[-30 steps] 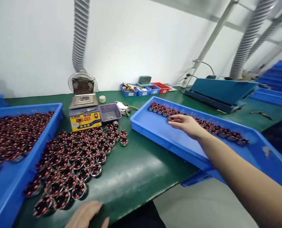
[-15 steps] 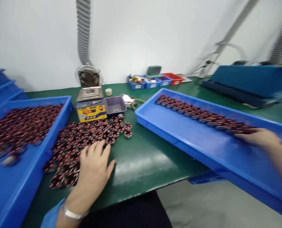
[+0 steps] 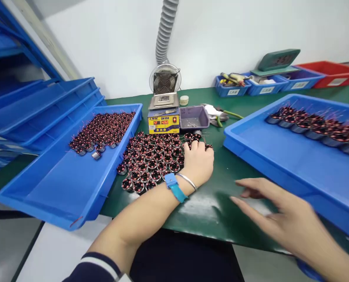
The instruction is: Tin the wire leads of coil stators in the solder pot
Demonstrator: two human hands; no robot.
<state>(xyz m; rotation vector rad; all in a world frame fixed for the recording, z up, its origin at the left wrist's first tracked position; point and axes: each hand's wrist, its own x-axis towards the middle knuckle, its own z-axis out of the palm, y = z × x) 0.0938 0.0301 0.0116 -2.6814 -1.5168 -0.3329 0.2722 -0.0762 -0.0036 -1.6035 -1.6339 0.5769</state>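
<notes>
On the green bench a dense group of small round wire-wound coils in metal cups stands upright, thin reddish wires sticking out. My left hand, with a blue wrist strap and a bangle, is curled down over the coils at the group's right end; its fingertips are partly hidden among them. My right hand hovers over the bench's front, between the coils and the right blue tray. Its thumb and fingers are apart and nothing is in it. A row of similar coils lines that tray's far side.
The left blue tray holds many coils at its far end. Behind the group stand a yellow-blue soldering unit, a purple box, cutters and a round extractor fan. Small blue bins and a red bin line the wall.
The view has swung left. My right hand has come out of the right tray, away from its row of coils. My left hand has moved to the group's right end.
</notes>
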